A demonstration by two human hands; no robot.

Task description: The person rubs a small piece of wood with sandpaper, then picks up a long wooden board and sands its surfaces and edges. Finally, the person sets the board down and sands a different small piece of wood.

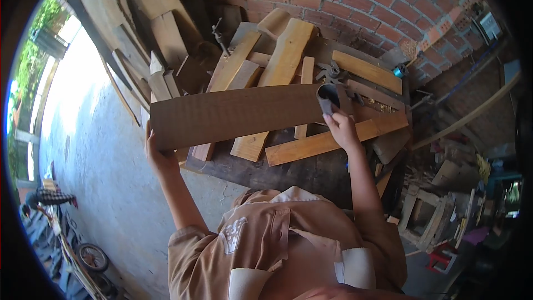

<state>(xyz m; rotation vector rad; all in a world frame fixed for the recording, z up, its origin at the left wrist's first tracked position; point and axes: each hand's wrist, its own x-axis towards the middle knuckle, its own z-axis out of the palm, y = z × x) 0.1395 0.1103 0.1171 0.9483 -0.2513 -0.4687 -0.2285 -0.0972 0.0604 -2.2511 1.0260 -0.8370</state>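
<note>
A long, wide dark-brown wooden board (239, 115) is held up across the bench in front of me. My left hand (158, 153) is closed on its left end, thumb along the edge. At the board's right end, my right hand (342, 129) grips a curled strip (323, 101) with a dark inside, which looks like sandpaper. Whether the right fingers also touch the board is hidden. Beneath and behind the board lie several yellowish planks (288, 50), and another plank (333, 139) lies below my right hand.
The workbench (266, 175) carries a metal clamp (221, 38), wood shavings (383, 104) and a teal spool (400, 71). Boards lean at the back left (166, 33). A brick wall (361, 0) rises behind. Wooden scraps and a stool-like frame (427, 216) stand on the right, a wheel (92, 257) at lower left.
</note>
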